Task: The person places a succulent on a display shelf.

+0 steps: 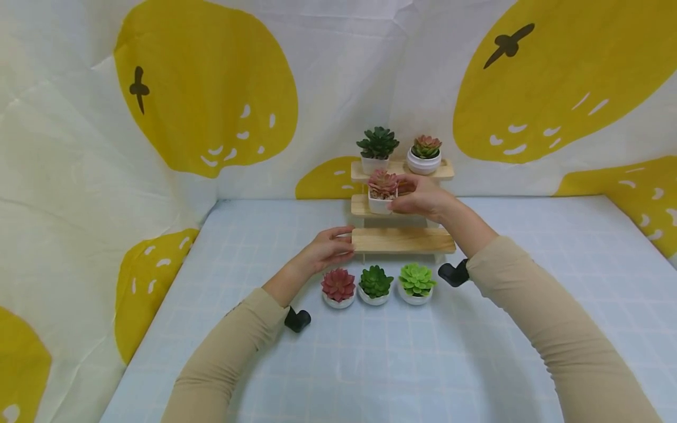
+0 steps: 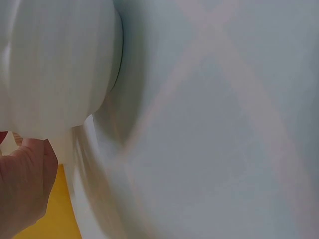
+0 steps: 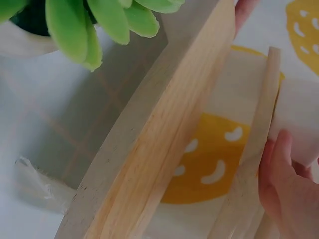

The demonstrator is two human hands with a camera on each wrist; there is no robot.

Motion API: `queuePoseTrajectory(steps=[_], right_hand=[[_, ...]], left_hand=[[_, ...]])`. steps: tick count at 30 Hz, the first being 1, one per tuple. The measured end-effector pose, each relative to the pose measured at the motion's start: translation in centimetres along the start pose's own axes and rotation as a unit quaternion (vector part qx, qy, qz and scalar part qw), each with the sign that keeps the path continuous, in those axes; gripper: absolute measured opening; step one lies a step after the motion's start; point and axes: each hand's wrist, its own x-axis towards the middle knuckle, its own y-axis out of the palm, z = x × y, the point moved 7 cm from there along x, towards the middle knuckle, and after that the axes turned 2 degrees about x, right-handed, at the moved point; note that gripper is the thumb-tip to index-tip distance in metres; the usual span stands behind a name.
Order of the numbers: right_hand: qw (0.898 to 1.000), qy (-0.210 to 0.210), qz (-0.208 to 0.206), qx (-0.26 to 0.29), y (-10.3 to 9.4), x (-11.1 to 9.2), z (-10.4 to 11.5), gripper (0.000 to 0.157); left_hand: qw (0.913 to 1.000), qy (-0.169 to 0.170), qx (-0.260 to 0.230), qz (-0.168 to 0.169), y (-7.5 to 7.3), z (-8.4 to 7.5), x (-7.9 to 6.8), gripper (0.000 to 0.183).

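Observation:
My right hand (image 1: 423,197) grips a square white pot (image 1: 379,205) with a pinkish succulent (image 1: 383,184), at the left part of the middle tier of a wooden stand (image 1: 404,241). In the right wrist view the pot (image 3: 299,119) stands against or just above the tier's board (image 3: 261,114); which, I cannot tell. My left hand (image 1: 330,249) holds the left end of the stand's lowest board. The left wrist view shows part of that hand (image 2: 27,181), its fingertips hidden behind a white pot (image 2: 60,64).
On the top tier are a dark green succulent (image 1: 377,144) and a red-green one (image 1: 425,147). Before the stand, in a row on the checked cloth (image 1: 370,364), sit red (image 1: 338,285), green (image 1: 375,282) and bright green (image 1: 416,279) succulents in round white pots.

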Motion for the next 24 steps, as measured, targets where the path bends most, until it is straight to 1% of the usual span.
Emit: queuePoseTrajectory(steps=[5,9,12,17,21,24], right_hand=[[1.0,-0.004,-0.019,-0.006,0.14,0.3,0.08,0.052],[0.999,-0.011,-0.034,-0.025,0.13,0.31,0.2,0.053],[0.999,-0.01,-0.035,-0.035,0.18,0.26,0.21,0.055],[0.999,-0.005,-0.032,-0.029,0.3,0.18,0.16,0.058],[0.999,-0.003,-0.031,-0.032,0.35,-0.01,-0.01,0.063],[0.999,-0.005,-0.028,-0.026,0.36,-0.01,-0.04,0.067]], left_hand=[[1.0,0.004,0.005,0.002,0.04,-0.12,-0.03,0.055],[1.0,0.002,0.008,0.002,-0.01,-0.22,0.02,0.055],[1.0,0.001,0.008,0.003,0.01,-0.23,0.01,0.055],[0.9999,0.007,0.006,0.01,0.2,-0.26,-0.08,0.055],[0.9998,0.011,0.006,0.016,0.33,-0.19,-0.22,0.055],[0.9998,0.012,0.009,0.013,0.27,-0.24,-0.26,0.055]])
